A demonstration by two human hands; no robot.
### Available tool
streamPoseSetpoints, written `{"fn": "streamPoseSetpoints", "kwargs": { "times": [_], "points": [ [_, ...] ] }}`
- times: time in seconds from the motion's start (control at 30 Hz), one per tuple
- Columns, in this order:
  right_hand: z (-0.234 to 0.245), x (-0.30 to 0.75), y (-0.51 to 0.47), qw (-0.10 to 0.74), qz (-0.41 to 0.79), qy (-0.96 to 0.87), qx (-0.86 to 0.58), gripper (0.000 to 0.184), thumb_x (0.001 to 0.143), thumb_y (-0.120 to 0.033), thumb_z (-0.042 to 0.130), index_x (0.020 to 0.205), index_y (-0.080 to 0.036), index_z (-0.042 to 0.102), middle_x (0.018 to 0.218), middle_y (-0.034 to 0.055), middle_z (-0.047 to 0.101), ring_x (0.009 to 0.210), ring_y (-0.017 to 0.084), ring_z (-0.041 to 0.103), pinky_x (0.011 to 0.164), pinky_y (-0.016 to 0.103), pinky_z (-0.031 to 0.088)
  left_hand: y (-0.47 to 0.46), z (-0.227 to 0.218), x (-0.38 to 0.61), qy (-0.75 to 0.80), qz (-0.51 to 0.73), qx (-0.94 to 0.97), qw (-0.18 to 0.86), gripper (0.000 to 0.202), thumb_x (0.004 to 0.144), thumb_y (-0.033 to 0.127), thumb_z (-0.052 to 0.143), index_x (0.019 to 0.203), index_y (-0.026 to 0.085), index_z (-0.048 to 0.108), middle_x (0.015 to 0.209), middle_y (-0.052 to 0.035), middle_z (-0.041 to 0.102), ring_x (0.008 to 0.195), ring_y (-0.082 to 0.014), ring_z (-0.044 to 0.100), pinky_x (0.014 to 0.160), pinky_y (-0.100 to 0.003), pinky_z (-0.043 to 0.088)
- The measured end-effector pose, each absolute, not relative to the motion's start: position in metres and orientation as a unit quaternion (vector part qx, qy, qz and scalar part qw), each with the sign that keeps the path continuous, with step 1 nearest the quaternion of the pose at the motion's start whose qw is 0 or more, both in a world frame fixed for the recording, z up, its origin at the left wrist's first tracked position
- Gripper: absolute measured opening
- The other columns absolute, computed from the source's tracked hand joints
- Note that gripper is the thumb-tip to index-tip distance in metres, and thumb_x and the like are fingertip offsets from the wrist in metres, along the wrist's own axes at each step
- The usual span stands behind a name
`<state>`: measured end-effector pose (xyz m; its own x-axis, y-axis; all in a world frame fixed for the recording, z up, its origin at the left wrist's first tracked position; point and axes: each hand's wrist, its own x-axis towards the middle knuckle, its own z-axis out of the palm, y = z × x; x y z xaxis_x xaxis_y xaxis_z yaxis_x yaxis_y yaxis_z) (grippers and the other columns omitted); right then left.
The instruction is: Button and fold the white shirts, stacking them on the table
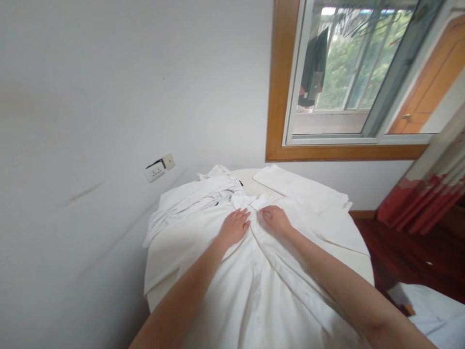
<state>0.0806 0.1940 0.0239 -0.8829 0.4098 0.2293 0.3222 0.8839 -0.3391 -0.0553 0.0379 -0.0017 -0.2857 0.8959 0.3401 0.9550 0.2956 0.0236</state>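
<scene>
A white shirt [232, 300] lies spread over a round table [162, 261], its collar [250, 199] towards the wall and its body running down towards me. My left hand [235, 226] rests flat on the cloth just below the left side of the collar, fingers stretched out. On the right side of the front opening, my right hand [276, 221] has its fingers curled in and pinches the shirt near the collar. Its fingertips are partly hidden. Folds run down the shirt's front between my forearms.
Crumpled white clothes [192, 198] lie at the table's left back. A flat white piece of cloth [301, 188] stretches across the right back; I cannot tell whether it is a sleeve. A wall socket [155, 171], a window and a red-and-white curtain [417, 194] stand beyond. More white cloth [432, 305] is low right.
</scene>
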Motion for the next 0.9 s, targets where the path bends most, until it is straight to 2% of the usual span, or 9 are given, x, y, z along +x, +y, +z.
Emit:
{"fn": "streamPoseSetpoints", "kwargs": {
  "times": [0.1,0.2,0.33,0.43,0.6,0.7,0.77,0.83,0.9],
  "points": [
    [0.033,0.068,0.211,0.186,0.095,-0.954,-0.215,0.038,0.090,-0.022,0.037,0.114,-0.019,0.066,0.119,0.0076,0.065,0.112,0.021,0.055,0.099,0.030,0.036,0.043,0.009,-0.064,-0.803,-0.117,-0.565,0.148,0.037,0.095,0.032,0.034,0.124,0.022,0.055,0.126,-0.0086,0.059,0.122,-0.0219,0.049,0.104,-0.040,0.037],
    [0.029,0.057,0.218,0.168,0.073,-0.958,-0.219,0.041,0.091,-0.020,0.035,0.124,-0.017,0.060,0.130,0.0090,0.057,0.119,0.020,0.050,0.101,0.030,0.034,0.047,0.014,-0.081,-0.820,-0.126,-0.528,0.184,0.038,0.094,0.026,0.035,0.125,0.018,0.054,0.131,-0.0113,0.055,0.127,-0.0236,0.044,0.108,-0.042,0.033],
    [0.006,0.052,0.214,0.115,0.061,-0.961,-0.243,0.050,0.095,-0.045,0.029,0.138,-0.025,0.045,0.149,0.0084,0.036,0.136,0.026,0.031,0.108,0.046,0.024,0.045,-0.002,-0.103,-0.836,-0.115,-0.509,0.170,0.044,0.093,0.031,0.035,0.132,0.017,0.049,0.139,-0.0112,0.049,0.130,-0.0246,0.043,0.110,-0.041,0.032],
    [-0.006,0.052,0.214,0.090,0.066,-0.962,-0.250,0.064,0.090,-0.065,0.024,0.143,-0.032,0.036,0.155,0.0077,0.021,0.141,0.032,0.015,0.109,0.057,0.013,0.043,-0.015,-0.110,-0.843,-0.111,-0.501,0.160,0.049,0.093,0.038,0.033,0.135,0.017,0.047,0.143,-0.0105,0.044,0.132,-0.0260,0.040,0.110,-0.042,0.031],
    [-0.006,0.047,0.219,0.048,0.080,-0.963,-0.254,0.069,0.085,-0.072,0.023,0.144,-0.038,0.029,0.157,0.0056,0.013,0.142,0.034,0.009,0.107,0.062,0.008,0.045,-0.014,-0.105,-0.861,-0.102,-0.475,0.150,0.053,0.092,0.047,0.033,0.136,0.020,0.046,0.145,-0.0093,0.041,0.133,-0.0309,0.037,0.110,-0.049,0.029],
    [-0.003,0.049,0.219,0.073,0.083,-0.962,-0.249,0.065,0.087,-0.068,0.030,0.142,-0.035,0.035,0.155,0.0069,0.018,0.142,0.032,0.013,0.107,0.060,0.011,0.044,-0.004,-0.094,-0.860,-0.106,-0.467,0.174,0.049,0.091,0.045,0.039,0.132,0.022,0.050,0.143,-0.0078,0.045,0.136,-0.0308,0.032,0.112,-0.050,0.023],
    [0.002,0.054,0.218,0.130,0.085,-0.960,-0.232,0.054,0.090,-0.057,0.036,0.136,-0.031,0.046,0.151,0.0069,0.030,0.140,0.028,0.020,0.109,0.054,0.014,0.042,0.003,-0.084,-0.849,-0.124,-0.477,0.189,0.044,0.091,0.039,0.039,0.129,0.021,0.052,0.141,-0.0080,0.047,0.136,-0.0281,0.032,0.113,-0.048,0.022],
    [0.009,0.062,0.217,0.182,0.085,-0.957,-0.209,0.040,0.092,-0.041,0.040,0.124,-0.026,0.059,0.142,0.0063,0.045,0.136,0.023,0.031,0.110,0.046,0.020,0.039,0.009,-0.071,-0.835,-0.150,-0.498,0.180,0.040,0.093,0.033,0.036,0.126,0.019,0.054,0.136,-0.0084,0.052,0.132,-0.0242,0.039,0.112,-0.043,0.027],
    [0.018,0.073,0.213,0.196,0.095,-0.959,-0.179,0.035,0.090,-0.027,0.040,0.114,-0.022,0.065,0.129,0.0061,0.057,0.126,0.020,0.043,0.107,0.037,0.027,0.036,0.010,-0.059,-0.825,-0.169,-0.519,0.148,0.038,0.094,0.029,0.033,0.123,0.018,0.056,0.128,-0.0079,0.059,0.122,-0.0204,0.048,0.107,-0.037,0.034]
  ]
}}
